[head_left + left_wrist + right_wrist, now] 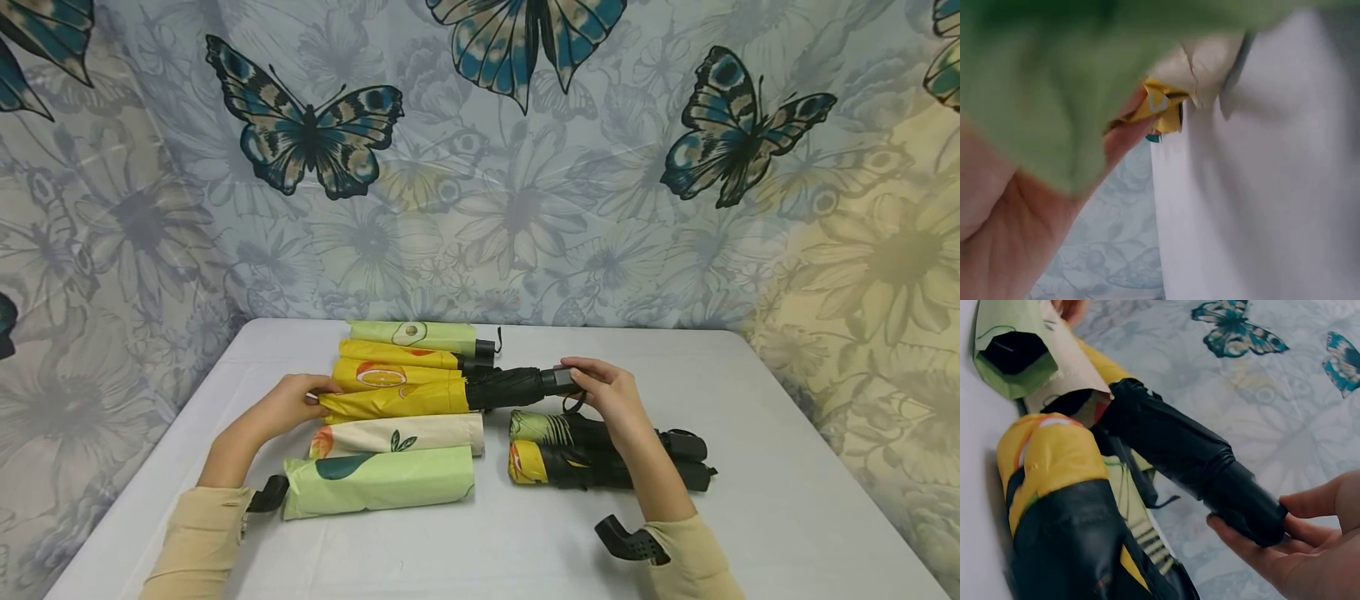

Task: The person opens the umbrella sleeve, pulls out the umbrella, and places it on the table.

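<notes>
A folded umbrella (510,388) lies crosswise between my hands, its black canopy partly inside a yellow sleeve (397,401). My left hand (285,407) pinches the sleeve's closed left end; in the left wrist view a yellow corner (1163,109) shows at the fingertips. My right hand (611,396) grips the umbrella's black handle (1250,506) between thumb and fingers. Just in front of the yellow sleeve are a cream sleeve (408,435) with a leaf print and a light green sleeve (382,483). Both show open right ends in the right wrist view.
Behind the held umbrella lie sleeved umbrellas, two yellow (397,375) and one green with an avocado print (412,335). Two bare folded umbrellas, one green and black (540,427), one yellow and black (555,464), lie near my right forearm. A white cloth covers the table (525,550).
</notes>
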